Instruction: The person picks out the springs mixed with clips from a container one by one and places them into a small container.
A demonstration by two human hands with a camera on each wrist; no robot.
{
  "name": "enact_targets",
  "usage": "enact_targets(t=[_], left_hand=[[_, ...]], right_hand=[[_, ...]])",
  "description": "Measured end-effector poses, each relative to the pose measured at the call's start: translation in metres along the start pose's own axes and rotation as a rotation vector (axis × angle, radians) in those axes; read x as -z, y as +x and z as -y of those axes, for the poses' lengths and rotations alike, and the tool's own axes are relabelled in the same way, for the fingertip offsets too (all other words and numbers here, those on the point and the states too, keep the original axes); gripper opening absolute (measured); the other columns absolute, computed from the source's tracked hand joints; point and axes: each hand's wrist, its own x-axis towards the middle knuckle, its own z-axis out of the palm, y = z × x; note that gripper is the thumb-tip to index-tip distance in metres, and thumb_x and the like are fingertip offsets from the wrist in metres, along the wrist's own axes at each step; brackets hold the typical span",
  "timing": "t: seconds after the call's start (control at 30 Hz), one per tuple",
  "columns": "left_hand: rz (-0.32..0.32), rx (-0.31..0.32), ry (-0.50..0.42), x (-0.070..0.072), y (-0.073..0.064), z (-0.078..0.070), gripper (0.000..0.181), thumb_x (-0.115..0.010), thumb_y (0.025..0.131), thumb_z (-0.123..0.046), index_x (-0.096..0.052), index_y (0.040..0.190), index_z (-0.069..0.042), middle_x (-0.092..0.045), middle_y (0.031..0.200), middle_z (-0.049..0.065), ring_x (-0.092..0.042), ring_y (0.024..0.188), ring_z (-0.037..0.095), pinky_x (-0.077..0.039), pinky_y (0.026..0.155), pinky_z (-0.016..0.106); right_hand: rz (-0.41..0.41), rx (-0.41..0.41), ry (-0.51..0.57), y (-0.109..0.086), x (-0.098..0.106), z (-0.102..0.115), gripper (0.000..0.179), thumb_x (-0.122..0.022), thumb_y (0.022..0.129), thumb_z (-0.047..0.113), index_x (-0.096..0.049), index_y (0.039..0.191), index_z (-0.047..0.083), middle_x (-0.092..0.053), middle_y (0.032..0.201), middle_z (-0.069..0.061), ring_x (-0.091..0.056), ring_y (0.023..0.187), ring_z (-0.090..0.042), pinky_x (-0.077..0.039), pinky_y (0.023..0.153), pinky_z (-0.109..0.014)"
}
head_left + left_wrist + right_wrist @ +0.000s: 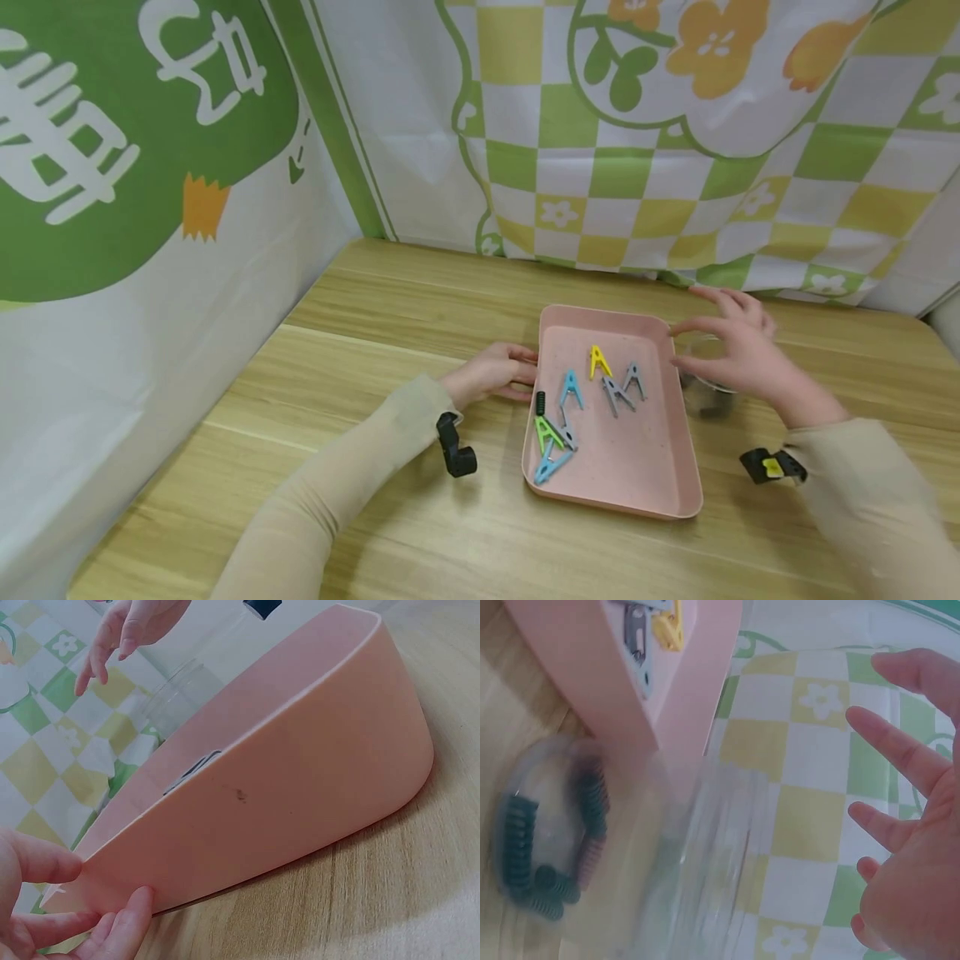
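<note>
A pink tray (637,467) lies on the table with several clothespins inside: a yellow clothespin (598,362), grey ones (618,395), blue ones (572,389) and a green clothespin (546,432). A dark coil (540,403) sits by the tray's left wall. My left hand (491,372) touches the outside of that wall; in the left wrist view its fingertips (142,896) rest against the pink side. Over a clear jar (705,862), my right hand (738,350) is spread and holds nothing. Several dark green and pinkish coils (517,840) lie in the jar.
The jar stands close to the tray's right side. Behind the wooden table (420,292) hangs a checkered cloth (622,175), and a white and green cloth (150,333) covers the left side. Black wrist cameras (456,450) are strapped at both sleeves.
</note>
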Motion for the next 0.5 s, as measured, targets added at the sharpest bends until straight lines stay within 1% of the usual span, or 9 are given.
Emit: enact_targets(t=[0.13, 0.27, 0.5], left_hand=[[0.006, 0.001, 0.000, 0.000, 0.000, 0.000, 0.049, -0.054, 0.093, -0.003, -0.038, 0.138, 0.009, -0.054, 0.128, 0.027, -0.057, 0.116, 0.035, -0.055, 0.090, 0.041], [0.009, 0.005, -0.002, 0.001, 0.000, 0.000, 0.050, -0.055, 0.093, -0.003, -0.038, 0.139, 0.007, -0.055, 0.129, 0.026, -0.057, 0.116, 0.034, -0.055, 0.090, 0.041], [0.018, 0.003, -0.003, 0.002, 0.002, 0.001, 0.049, -0.054, 0.094, -0.003, -0.039, 0.139, 0.007, -0.054, 0.129, 0.026, -0.057, 0.116, 0.034, -0.055, 0.090, 0.041]], right_hand=[[0.005, 0.004, 0.001, 0.003, -0.002, 0.006, 0.026, -0.075, 0.079, 0.015, -0.070, 0.103, 0.006, -0.023, 0.148, -0.025, 0.001, 0.136, -0.053, 0.005, 0.096, -0.078], [0.018, 0.009, 0.000, 0.007, -0.002, 0.013, 0.026, -0.075, 0.080, 0.018, -0.070, 0.103, 0.007, -0.023, 0.149, -0.025, 0.001, 0.136, -0.052, 0.004, 0.097, -0.077], [0.022, 0.037, 0.014, 0.013, -0.007, 0.023, 0.026, -0.073, 0.082, 0.017, -0.070, 0.105, 0.007, -0.022, 0.150, -0.023, 0.001, 0.136, -0.052, 0.004, 0.098, -0.077]])
